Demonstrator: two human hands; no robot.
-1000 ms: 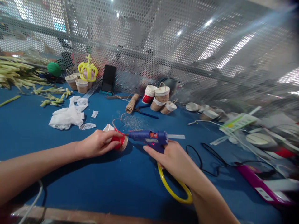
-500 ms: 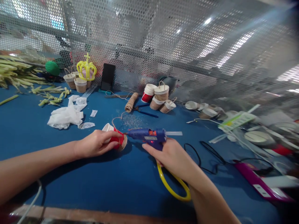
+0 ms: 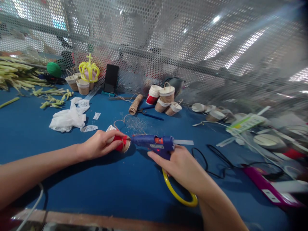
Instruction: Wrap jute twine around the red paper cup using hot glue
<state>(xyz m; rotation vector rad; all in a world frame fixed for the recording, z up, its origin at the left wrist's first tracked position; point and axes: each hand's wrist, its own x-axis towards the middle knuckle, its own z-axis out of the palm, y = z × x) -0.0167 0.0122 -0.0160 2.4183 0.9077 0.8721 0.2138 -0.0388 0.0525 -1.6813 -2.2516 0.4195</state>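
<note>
1. Behind the work, a roll of twine (image 3: 135, 104) lies on the counter (image 3: 120, 192), with blue-handled pliers (image 3: 151, 115) just beside it and a loose strand trailing toward the cup.
2. Farther back stand nested paper cups (image 3: 154, 93), small twine-wrapped pails (image 3: 166, 94), a leaning phone (image 3: 111, 78) and a yellow crown (image 3: 89, 71).
3. White crumpled material (image 3: 68, 120) lies beyond the left forearm; a black cable (image 3: 220, 158) and a purple power strip (image 3: 261, 184) crowd the right.
4. The red cup (image 3: 123, 144) is at the middle of the counter's width, in the left hand (image 3: 98, 144), whose grip is closed with thumb and fingers about its side.
5. The cup is tipped over: its white mouth faces up and left, its twine-wound base down and right, the long axis slanting between them.
6. The right hand (image 3: 183, 163) has its grip wrapped around the handle of the blue glue gun (image 3: 154, 141). The gun lies nearly level, nozzle leftward at the cup's base end; contact there cannot be told.
7. A yellow ring (image 3: 172, 193) hangs below the right hand.
8. A broad blue stretch runs from the hands to the brownish near edge (image 3: 96, 221); a perforated screen (image 3: 144, 48) bounds the far side.
</note>
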